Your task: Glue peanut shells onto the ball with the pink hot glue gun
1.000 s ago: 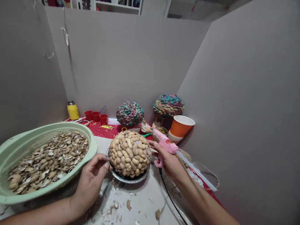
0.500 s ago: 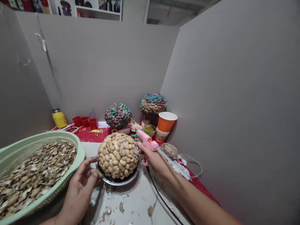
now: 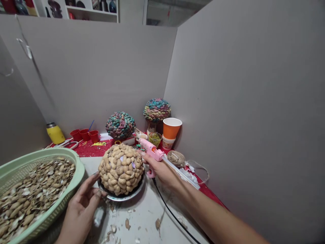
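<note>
A dome covered in peanut shells (image 3: 120, 171) sits in a shallow metal plate (image 3: 127, 197), with small lilac patches showing between the shells. My left hand (image 3: 82, 206) holds the plate's left rim, its fingertips close against the lower shells. In my right hand (image 3: 158, 169) is a pink glue gun (image 3: 149, 149), just right of the dome. A clear glue stick (image 3: 180, 173) sticks out of its back, and a black cord trails from its grip. The glue gun's nozzle points away, past the dome's far right side.
A green basket (image 3: 80, 169) of shells stands at left. Behind are two coloured shell domes (image 3: 121, 125), red cups (image 3: 84, 135), a yellow jar (image 3: 55, 134) and an orange paper cup (image 3: 172, 128). Twine (image 3: 176, 158) lies at right. Grey panels (image 3: 241, 101) enclose the table.
The view has swung right, so everything sits further left in the picture. The dome has turned slightly, its lilac patches shifting left. Both hands keep their holds.
</note>
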`<state>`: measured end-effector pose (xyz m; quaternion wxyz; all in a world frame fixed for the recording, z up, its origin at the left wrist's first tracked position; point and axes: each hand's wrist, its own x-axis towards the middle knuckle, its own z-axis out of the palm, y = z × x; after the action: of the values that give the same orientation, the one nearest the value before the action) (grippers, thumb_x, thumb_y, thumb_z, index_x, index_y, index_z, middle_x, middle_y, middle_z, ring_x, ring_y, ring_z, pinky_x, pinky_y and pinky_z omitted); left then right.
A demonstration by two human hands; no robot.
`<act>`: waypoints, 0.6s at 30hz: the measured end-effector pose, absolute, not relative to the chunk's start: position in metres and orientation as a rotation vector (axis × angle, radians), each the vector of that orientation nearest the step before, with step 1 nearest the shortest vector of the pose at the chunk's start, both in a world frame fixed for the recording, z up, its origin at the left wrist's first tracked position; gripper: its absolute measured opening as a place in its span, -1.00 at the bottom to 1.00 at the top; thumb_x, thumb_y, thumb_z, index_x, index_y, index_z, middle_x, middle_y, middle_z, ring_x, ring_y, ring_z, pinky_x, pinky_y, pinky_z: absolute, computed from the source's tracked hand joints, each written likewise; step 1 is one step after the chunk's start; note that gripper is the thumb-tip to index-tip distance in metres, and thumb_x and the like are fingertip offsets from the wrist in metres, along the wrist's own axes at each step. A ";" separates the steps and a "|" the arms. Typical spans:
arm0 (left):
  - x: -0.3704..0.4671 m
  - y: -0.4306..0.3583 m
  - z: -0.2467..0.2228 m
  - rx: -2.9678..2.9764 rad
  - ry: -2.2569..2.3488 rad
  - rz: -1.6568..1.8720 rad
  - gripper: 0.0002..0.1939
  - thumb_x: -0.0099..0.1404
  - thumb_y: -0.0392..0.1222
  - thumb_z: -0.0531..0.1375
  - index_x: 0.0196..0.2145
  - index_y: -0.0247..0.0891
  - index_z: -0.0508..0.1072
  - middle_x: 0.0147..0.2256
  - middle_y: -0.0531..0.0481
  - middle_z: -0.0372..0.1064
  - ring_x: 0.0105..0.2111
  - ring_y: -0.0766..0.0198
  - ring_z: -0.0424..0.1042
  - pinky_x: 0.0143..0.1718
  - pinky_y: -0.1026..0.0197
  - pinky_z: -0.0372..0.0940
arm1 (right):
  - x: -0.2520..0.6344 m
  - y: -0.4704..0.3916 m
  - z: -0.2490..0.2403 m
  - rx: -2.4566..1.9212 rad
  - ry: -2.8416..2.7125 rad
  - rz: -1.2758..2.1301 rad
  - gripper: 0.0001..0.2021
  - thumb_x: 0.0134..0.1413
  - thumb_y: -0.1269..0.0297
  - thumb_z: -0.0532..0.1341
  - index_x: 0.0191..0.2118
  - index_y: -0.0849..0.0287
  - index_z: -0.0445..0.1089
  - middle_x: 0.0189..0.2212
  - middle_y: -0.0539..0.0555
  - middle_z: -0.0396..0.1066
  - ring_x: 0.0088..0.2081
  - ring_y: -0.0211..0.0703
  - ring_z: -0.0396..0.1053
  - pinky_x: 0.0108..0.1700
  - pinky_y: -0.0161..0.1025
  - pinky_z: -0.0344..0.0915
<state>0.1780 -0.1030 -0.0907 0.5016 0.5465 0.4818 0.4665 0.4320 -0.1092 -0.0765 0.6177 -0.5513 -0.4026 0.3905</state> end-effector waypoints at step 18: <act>0.175 -0.096 -0.074 1.294 1.094 0.996 -0.50 0.03 0.08 0.39 -0.15 -0.21 0.41 -0.37 0.07 0.48 -0.47 0.27 0.44 -0.39 0.26 0.40 | 0.433 -0.122 -0.061 -1.246 -0.996 0.884 -0.58 0.02 -0.10 0.31 -0.14 0.13 0.55 -0.58 -0.01 0.39 -0.62 -0.27 0.18 -0.65 -0.36 0.01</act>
<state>0.1753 -0.0960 -0.0740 0.5546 0.5479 0.4631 0.4217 0.4326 -0.1218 -0.0613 0.6122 -0.5403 -0.4317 0.3833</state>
